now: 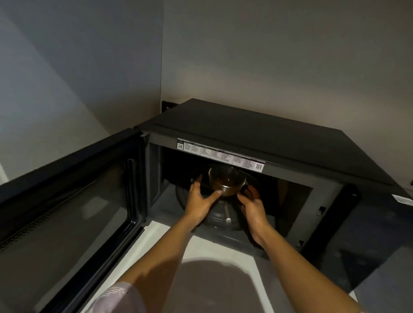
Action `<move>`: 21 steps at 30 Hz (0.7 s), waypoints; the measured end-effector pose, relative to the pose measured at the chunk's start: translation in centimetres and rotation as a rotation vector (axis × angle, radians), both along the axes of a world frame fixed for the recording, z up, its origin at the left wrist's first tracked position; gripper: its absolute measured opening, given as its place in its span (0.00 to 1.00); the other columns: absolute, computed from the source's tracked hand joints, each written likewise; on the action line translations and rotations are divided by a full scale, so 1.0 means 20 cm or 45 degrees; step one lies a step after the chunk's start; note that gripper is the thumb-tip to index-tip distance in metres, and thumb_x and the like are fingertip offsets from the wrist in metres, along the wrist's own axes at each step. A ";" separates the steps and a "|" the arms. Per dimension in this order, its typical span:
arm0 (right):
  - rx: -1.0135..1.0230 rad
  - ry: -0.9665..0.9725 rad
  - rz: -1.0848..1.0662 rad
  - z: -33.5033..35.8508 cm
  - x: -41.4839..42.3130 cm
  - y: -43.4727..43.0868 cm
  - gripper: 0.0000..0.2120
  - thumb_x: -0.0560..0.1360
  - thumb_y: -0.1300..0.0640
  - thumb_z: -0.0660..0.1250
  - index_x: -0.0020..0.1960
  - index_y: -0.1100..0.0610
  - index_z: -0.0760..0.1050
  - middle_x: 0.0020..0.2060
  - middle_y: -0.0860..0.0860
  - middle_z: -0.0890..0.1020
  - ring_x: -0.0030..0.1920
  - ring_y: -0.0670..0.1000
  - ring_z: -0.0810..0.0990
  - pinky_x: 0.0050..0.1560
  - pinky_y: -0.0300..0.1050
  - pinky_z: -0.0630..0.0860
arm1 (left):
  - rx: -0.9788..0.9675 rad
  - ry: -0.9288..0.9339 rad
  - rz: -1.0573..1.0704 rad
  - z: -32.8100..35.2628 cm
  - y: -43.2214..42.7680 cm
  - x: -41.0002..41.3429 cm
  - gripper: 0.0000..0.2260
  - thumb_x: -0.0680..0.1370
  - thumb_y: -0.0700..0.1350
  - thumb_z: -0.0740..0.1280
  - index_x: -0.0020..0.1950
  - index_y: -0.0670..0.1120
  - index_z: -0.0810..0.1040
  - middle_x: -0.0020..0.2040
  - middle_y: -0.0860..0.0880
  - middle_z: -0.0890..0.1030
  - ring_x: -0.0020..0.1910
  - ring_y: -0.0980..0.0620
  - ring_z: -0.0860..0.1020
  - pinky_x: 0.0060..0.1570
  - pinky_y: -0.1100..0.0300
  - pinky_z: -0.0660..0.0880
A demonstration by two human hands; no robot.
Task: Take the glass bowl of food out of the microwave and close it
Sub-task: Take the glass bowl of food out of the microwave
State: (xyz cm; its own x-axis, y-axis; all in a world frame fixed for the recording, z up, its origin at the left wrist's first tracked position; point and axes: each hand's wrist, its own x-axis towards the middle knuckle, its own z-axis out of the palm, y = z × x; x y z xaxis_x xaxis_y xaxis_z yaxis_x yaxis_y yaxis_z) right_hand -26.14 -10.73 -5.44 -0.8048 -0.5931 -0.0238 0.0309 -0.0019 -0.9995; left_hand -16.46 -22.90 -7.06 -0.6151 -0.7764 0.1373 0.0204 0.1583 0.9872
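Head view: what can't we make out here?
- Glass bowl: dark contents unidentifiable; cavity is dim and the bowl small in frame.
- Left hand and right hand: whether they actually grip the bowl is unclear; their far fingers are hidden behind it.
- Label strip on the microwave: print too small to read.
- Door: cut off by the left frame edge.
- Control panel at the right: too dark to read.

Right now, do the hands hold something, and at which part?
The left hand and right hand cup the glass bowl at its lower sides; a firm grip cannot be told.
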 end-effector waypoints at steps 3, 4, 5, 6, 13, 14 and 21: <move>0.014 -0.021 -0.029 0.01 -0.05 -0.07 0.26 0.78 0.57 0.64 0.74 0.50 0.63 0.67 0.54 0.75 0.66 0.55 0.74 0.71 0.54 0.67 | -0.014 0.126 -0.037 -0.01 -0.06 -0.10 0.35 0.70 0.40 0.77 0.74 0.49 0.66 0.66 0.52 0.74 0.69 0.51 0.71 0.59 0.75 0.68; -0.001 -0.033 -0.031 0.01 -0.07 -0.08 0.24 0.79 0.56 0.63 0.74 0.51 0.64 0.67 0.54 0.75 0.66 0.55 0.73 0.72 0.54 0.66 | -0.015 0.163 -0.055 -0.01 -0.07 -0.13 0.36 0.68 0.39 0.78 0.72 0.50 0.68 0.63 0.53 0.76 0.66 0.51 0.74 0.55 0.77 0.70; -0.011 -0.048 -0.023 0.01 -0.08 -0.10 0.22 0.79 0.55 0.61 0.73 0.52 0.65 0.66 0.54 0.75 0.66 0.55 0.73 0.72 0.53 0.66 | -0.007 0.180 -0.068 -0.01 -0.09 -0.15 0.37 0.65 0.40 0.79 0.72 0.50 0.68 0.61 0.53 0.78 0.64 0.51 0.76 0.54 0.76 0.71; -0.010 -0.064 -0.015 0.02 -0.10 -0.11 0.19 0.80 0.54 0.60 0.70 0.51 0.68 0.65 0.53 0.76 0.65 0.54 0.75 0.70 0.52 0.67 | 0.009 0.181 -0.081 -0.01 -0.10 -0.18 0.40 0.63 0.41 0.80 0.72 0.50 0.68 0.61 0.52 0.78 0.63 0.52 0.76 0.55 0.73 0.72; -0.084 -0.297 0.043 -0.01 -0.18 -0.18 0.11 0.82 0.53 0.58 0.45 0.48 0.77 0.41 0.42 0.83 0.43 0.40 0.80 0.46 0.36 0.73 | 0.112 0.038 -0.188 -0.04 -0.15 -0.23 0.43 0.60 0.35 0.83 0.72 0.42 0.70 0.64 0.43 0.80 0.63 0.46 0.78 0.66 0.51 0.74; -0.103 -0.327 0.051 0.00 -0.17 -0.19 0.11 0.82 0.53 0.58 0.45 0.48 0.77 0.42 0.43 0.82 0.45 0.41 0.80 0.51 0.38 0.73 | 0.121 0.035 -0.169 -0.03 -0.15 -0.23 0.41 0.60 0.34 0.83 0.70 0.41 0.71 0.63 0.42 0.80 0.63 0.46 0.79 0.65 0.53 0.75; -0.133 -0.409 0.055 0.04 -0.11 -0.15 0.08 0.80 0.57 0.61 0.51 0.48 0.77 0.50 0.49 0.82 0.50 0.46 0.81 0.48 0.41 0.76 | 0.115 0.076 -0.129 -0.01 -0.12 -0.10 0.33 0.59 0.35 0.84 0.62 0.40 0.78 0.57 0.44 0.84 0.57 0.47 0.82 0.56 0.60 0.79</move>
